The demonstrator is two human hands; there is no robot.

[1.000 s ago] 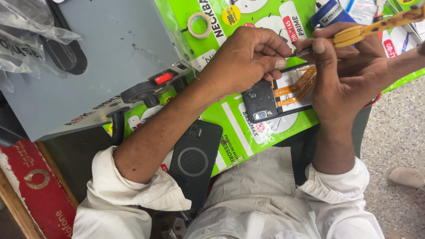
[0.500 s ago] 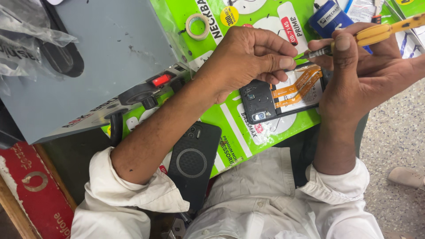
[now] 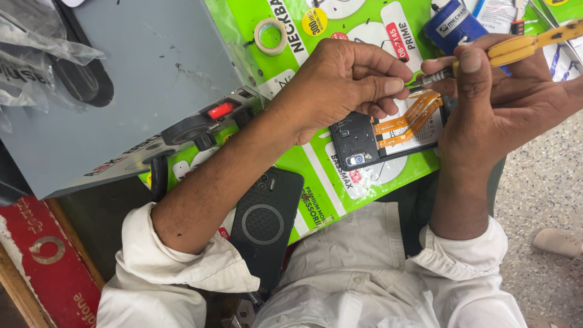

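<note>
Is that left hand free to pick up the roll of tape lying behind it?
Probably not right away: the left hand is pinching a small part over the opened black phone. The pale ring-shaped tape roll itself lies uncovered nearby.

A bench covered with a bright green printed sheet (image 3: 316, 182) carries an opened phone (image 3: 388, 136) with orange ribbon cables, a roll of tape (image 3: 271, 35), a blue pouch (image 3: 452, 24), a grey machine (image 3: 139, 85) and a black phone case (image 3: 265, 225) at its near edge.

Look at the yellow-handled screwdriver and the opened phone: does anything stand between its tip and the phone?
Partly: the left hand rests over the opened phone, its fingers meeting the tip of the screwdriver held by the right hand.
</note>
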